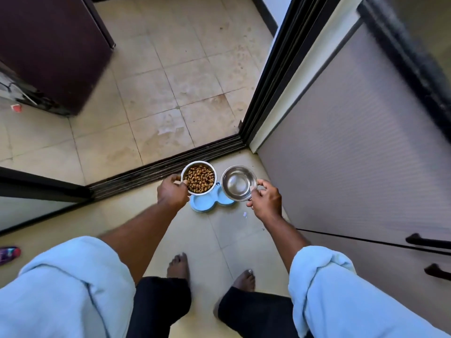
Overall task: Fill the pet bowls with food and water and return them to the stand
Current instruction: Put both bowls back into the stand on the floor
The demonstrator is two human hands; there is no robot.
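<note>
**Steel bowls held over the blue stand**

Steel, both of them, and both in the air. My left hand (pixel 172 193) pinches the rim of the food bowl (pixel 199 179), which is heaped with brown kibble, thumb on top and fingers curled beneath. My right hand (pixel 264 201) pinches the rim of the water bowl (pixel 239 182) the same way. It shines, but I cannot tell how much water it holds. The pale blue stand (pixel 207 203) sits on the tiled floor directly below, partly hidden. I judge the bowls stiff, smooth and slippery if wet. The rolled rim is the best hold. Keep them level, since water slops and kibble shifts.
</note>
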